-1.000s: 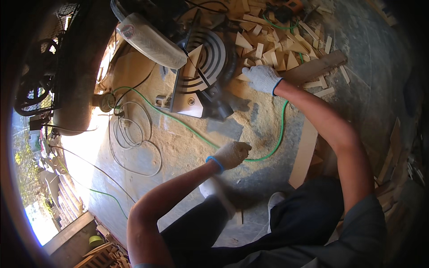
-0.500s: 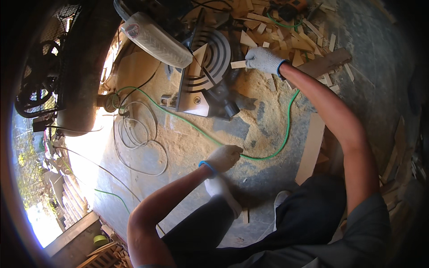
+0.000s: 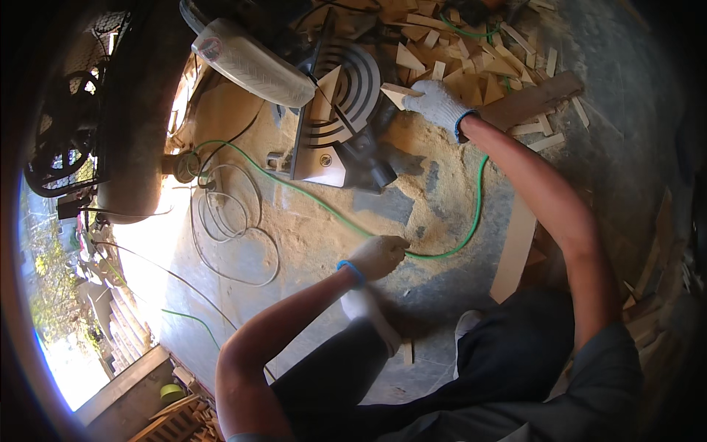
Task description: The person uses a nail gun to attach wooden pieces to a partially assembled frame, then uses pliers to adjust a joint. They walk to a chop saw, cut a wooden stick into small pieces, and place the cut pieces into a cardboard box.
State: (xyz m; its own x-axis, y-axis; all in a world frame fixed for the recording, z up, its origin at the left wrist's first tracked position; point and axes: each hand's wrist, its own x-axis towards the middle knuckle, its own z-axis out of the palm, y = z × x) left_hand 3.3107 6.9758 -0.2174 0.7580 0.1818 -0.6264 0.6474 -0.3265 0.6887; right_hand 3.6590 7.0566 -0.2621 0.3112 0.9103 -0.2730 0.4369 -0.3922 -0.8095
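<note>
My right hand, in a pale knit glove with a blue cuff, pinches a short wood block at the edge of the scrap pile. Just left of it stands a saw with a round slotted table and a clear blade guard. A triangular wood piece lies on that table, close to the guard's tip. My left hand, gloved alike, is low above the floor with its fingers curled. The green hose passes at that hand; whether the fingers grip it is hidden.
Offcuts heap at the far right, beside a brown plank. Sawdust covers the floor around the saw. A pale cable lies coiled at left near a large dark tank. A long board lies by my right knee.
The wood block in my right hand has turned, its left end now raised and more of its side showing. My left hand keeps its curled pose. The view has shifted slightly.
</note>
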